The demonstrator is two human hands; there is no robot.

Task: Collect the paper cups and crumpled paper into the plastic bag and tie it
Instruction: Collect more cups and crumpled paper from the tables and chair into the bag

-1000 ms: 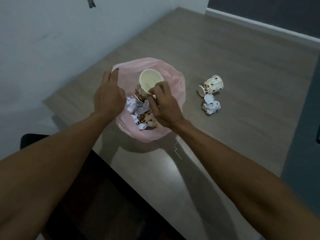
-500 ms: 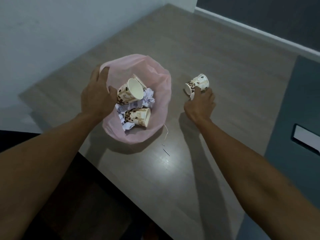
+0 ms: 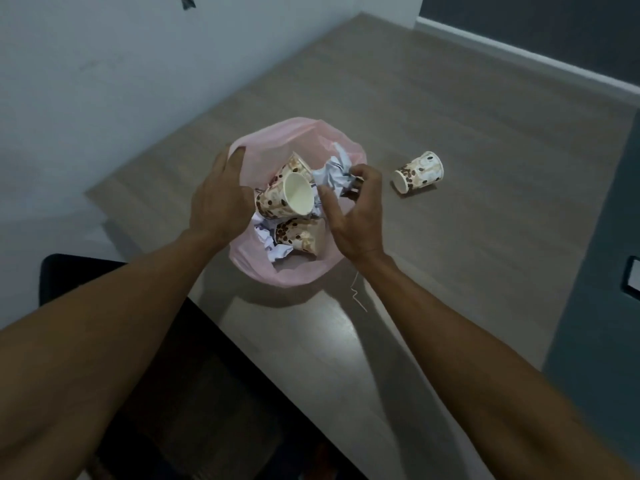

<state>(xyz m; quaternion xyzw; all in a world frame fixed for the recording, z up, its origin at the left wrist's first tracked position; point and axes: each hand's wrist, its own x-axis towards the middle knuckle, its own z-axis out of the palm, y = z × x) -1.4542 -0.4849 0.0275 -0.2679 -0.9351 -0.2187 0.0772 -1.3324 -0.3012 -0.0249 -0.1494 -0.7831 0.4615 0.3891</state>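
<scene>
right hand (image 3: 353,216) grip: crumpled paper (image 3: 334,173) | over plastic bag (image 3: 277,140)

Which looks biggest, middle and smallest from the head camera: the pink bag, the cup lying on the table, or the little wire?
1. pink bag
2. cup lying on the table
3. wire: longish, but far thinner than the cup.
</scene>
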